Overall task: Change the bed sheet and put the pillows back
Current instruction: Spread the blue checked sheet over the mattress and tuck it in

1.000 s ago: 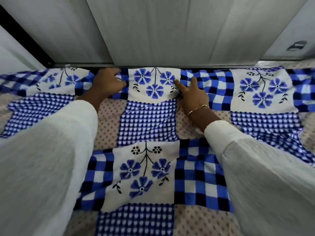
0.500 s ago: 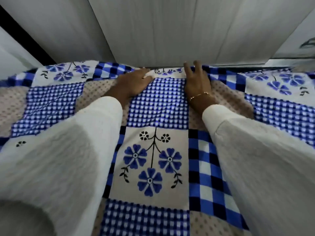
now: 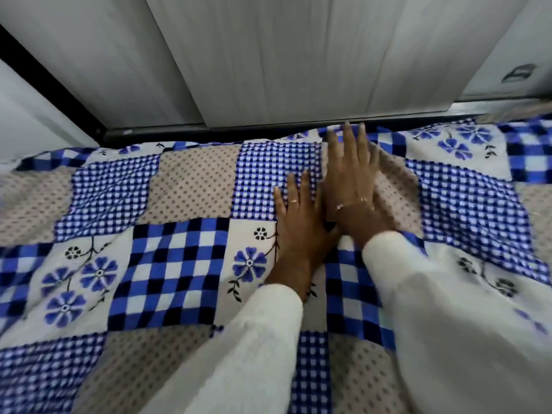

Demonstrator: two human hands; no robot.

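Note:
A patchwork bed sheet (image 3: 167, 264) in blue checks, beige dots and blue flower squares covers the bed and fills most of the view. My left hand (image 3: 298, 222) lies flat on it, fingers straight, on the edge of a small-check square. My right hand (image 3: 349, 174) lies flat beside it and slightly farther away, its fingertips close to the sheet's far edge by the wall. Both hands press on the cloth and grip nothing. No pillows are in view.
Pale grey sliding cupboard doors (image 3: 283, 55) stand directly behind the bed's far edge, above a dark bottom rail (image 3: 209, 130). A recessed handle (image 3: 518, 73) sits at the far right. The sheet is wrinkled to the right of my hands.
Both hands have drawn back from the far edge and come together near the middle. The left hand has slid right and toward me; the view has shifted to the left.

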